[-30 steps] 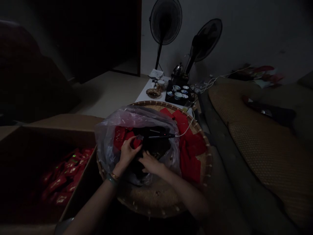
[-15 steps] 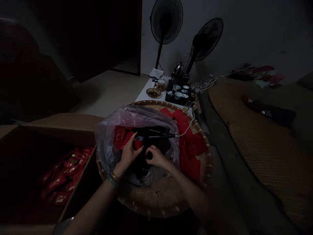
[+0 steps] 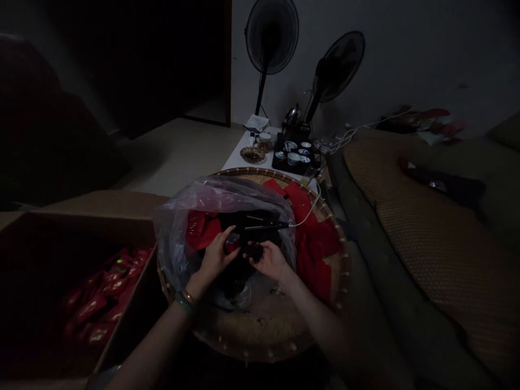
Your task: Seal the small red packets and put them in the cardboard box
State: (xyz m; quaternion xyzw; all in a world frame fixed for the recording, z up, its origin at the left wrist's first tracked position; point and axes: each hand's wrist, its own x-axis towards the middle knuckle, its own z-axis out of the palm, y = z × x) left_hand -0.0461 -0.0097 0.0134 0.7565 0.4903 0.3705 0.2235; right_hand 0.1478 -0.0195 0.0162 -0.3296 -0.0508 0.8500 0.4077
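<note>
My left hand, with a bangle and a bracelet at the wrist, grips a small red packet whose clear-looking mouth faces up. Just right of it, my right hand is turned palm up, its fingers curled around a clump of dark tea leaves. Both hands are over a clear plastic bag spread open, with a dark mass inside that is hard to make out. A black stick-like device with a small red light and a white cord lies across the bag.
The bag rests on a round woven tray, with red pouches on its right side. A cardboard box at left holds several red packets. Behind are a tea set, two fans and a mat-covered seat.
My right hand has turned from a downward pinch to palm up, and dark tea leaves now show in it. The left hand keeps the red packet, slightly lower.
</note>
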